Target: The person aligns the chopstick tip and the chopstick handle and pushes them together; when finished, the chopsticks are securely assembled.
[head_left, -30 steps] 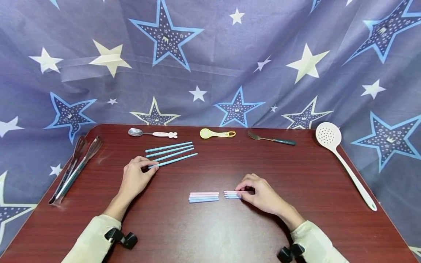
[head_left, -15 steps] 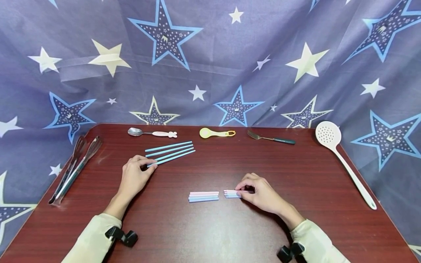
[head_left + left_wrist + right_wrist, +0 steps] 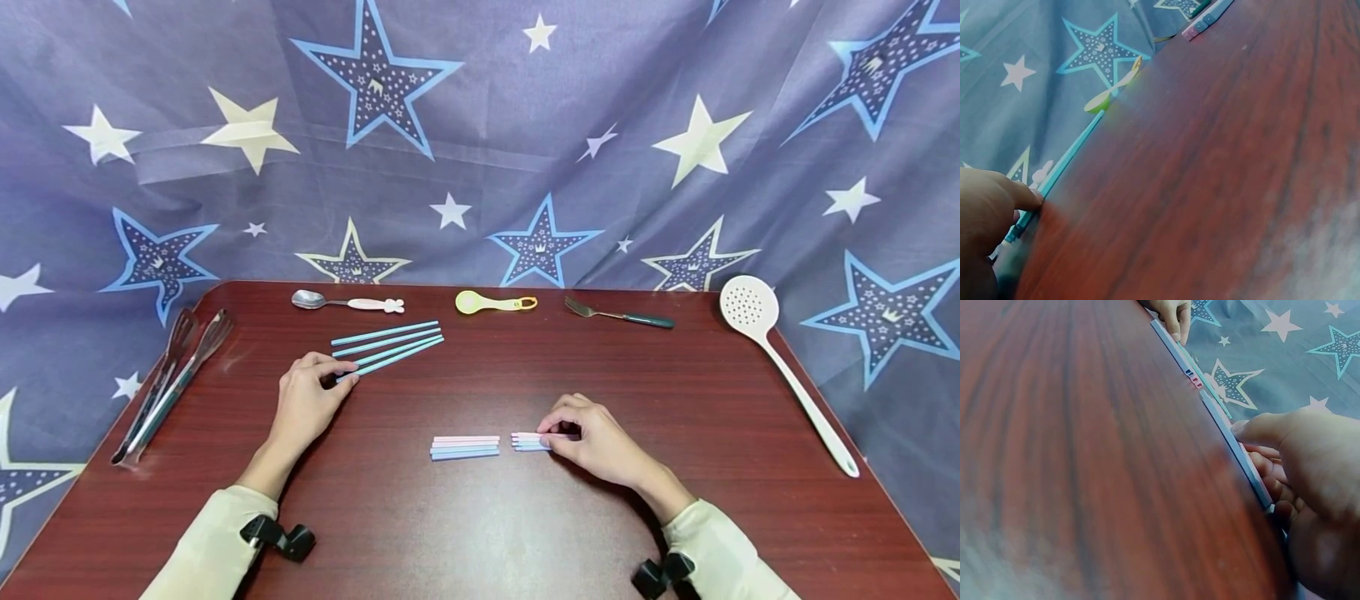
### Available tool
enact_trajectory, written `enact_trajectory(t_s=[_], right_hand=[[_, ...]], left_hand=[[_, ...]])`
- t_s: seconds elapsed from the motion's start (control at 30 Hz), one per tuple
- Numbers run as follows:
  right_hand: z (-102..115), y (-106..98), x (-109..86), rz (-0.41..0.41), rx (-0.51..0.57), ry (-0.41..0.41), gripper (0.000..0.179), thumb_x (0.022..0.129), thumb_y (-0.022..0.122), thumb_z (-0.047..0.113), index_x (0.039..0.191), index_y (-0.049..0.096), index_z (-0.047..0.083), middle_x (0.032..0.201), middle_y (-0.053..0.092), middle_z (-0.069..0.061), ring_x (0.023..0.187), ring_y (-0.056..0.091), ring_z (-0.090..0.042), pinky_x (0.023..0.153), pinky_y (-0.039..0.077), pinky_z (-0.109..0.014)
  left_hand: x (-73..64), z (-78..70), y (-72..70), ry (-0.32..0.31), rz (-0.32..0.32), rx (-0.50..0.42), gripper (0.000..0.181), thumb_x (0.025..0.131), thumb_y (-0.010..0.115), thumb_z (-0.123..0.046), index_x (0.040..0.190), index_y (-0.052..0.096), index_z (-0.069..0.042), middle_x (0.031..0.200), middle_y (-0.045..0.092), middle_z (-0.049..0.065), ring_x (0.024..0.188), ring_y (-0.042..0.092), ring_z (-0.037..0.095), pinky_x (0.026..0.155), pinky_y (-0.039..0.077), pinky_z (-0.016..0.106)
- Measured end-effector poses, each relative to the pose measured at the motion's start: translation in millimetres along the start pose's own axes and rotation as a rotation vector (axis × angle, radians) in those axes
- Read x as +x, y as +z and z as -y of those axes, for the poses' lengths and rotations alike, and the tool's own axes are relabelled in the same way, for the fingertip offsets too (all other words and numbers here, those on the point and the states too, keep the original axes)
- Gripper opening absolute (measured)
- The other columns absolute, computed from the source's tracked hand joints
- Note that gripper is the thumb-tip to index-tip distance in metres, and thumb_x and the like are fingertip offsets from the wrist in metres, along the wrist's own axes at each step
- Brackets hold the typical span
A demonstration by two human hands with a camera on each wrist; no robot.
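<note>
Pinching narrowly with the left grip (image 3: 307, 402) at the left ends of the nearer long blue sticks (image 3: 387, 342), on the left of the surface (image 3: 420, 533); impossible to tell how many between the fingertips. Near the middle, holding the short right bundle (image 3: 529, 443) of pink and blue sticks with an equally narrow right grip (image 3: 596, 443), with thumb and finger at opposite sides, just beside the short left bundle (image 3: 465, 448). Apparently squaring up the rows, judging by the slight fan of the long blue sticks. Better, probably, to slide than to lift: pivot the nearest stick from the held end, flat against the surface, until parallel with those behind. Use light pressure, with rolling the likeliest trouble, and avoid crowding the spoon (image 3: 360, 305) behind. Squeeze the short right bundle just enough to close up gaps, evenly from both sides, for fear of springing one stick out of line. Once satisfied, spread the fingers slowly and rise straight up, without dragging anything askew.
</note>
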State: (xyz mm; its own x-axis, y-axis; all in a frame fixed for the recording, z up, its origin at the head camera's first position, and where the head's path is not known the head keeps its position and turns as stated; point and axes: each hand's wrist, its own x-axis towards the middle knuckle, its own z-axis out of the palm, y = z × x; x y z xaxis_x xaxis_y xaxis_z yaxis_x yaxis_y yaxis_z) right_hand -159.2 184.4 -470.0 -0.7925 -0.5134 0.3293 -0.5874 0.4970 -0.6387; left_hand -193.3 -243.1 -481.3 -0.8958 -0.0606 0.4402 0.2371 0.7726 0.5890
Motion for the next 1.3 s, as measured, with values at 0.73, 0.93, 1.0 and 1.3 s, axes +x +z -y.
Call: enact_trajectory(t_s=[0.73,0.93,1.0,1.3], right_hand=[[-1,-1,-0.2,0.006,0.008,0.01,0.012,0.085,0.081,0.008,0.089,0.076,0.018,0.083,0.063,0.012,0.082,0.056,-0.01,0.072,0.047,-0.024],[-1,0,0.5,0.014,0.013,0.004,0.008,0.087,0.082,0.011,0.091,0.077,0.016,0.084,0.063,0.011,0.082,0.056,-0.01,0.073,0.047,-0.023],[-1,0,0.5,0.014,0.013,0.002,0.007,0.088,0.081,0.012,0.091,0.077,0.016,0.084,0.063,0.011,0.083,0.056,-0.011,0.074,0.047,-0.023],[0,-1,0.6,0.012,0.016,-0.009,0.007,0.091,0.08,0.018,0.091,0.076,0.013,0.084,0.063,0.011,0.083,0.056,-0.011,0.074,0.047,-0.023]], left_hand=[[-36.7,-96.8,39.5,0.186,0.343,-0.223,0.014,0.086,0.084,-0.02,0.1,0.083,-0.021,0.091,0.072,-0.015,0.084,0.062,0.004,0.072,0.05,0.026],[-43.4,-101.3,44.4,0.204,0.424,-0.153,0.013,0.084,0.086,-0.024,0.097,0.084,-0.027,0.095,0.067,-0.018,0.093,0.056,0.006,0.084,0.046,0.032],[-44.6,-102.0,45.6,0.204,0.422,-0.158,0.011,0.084,0.086,-0.024,0.094,0.084,-0.027,0.093,0.067,-0.018,0.091,0.054,0.005,0.081,0.046,0.03],[-45.4,-105.4,47.2,0.184,0.404,-0.185,0.007,0.083,0.087,-0.023,0.087,0.083,-0.028,0.087,0.067,-0.017,0.088,0.055,0.005,0.077,0.045,0.025]])
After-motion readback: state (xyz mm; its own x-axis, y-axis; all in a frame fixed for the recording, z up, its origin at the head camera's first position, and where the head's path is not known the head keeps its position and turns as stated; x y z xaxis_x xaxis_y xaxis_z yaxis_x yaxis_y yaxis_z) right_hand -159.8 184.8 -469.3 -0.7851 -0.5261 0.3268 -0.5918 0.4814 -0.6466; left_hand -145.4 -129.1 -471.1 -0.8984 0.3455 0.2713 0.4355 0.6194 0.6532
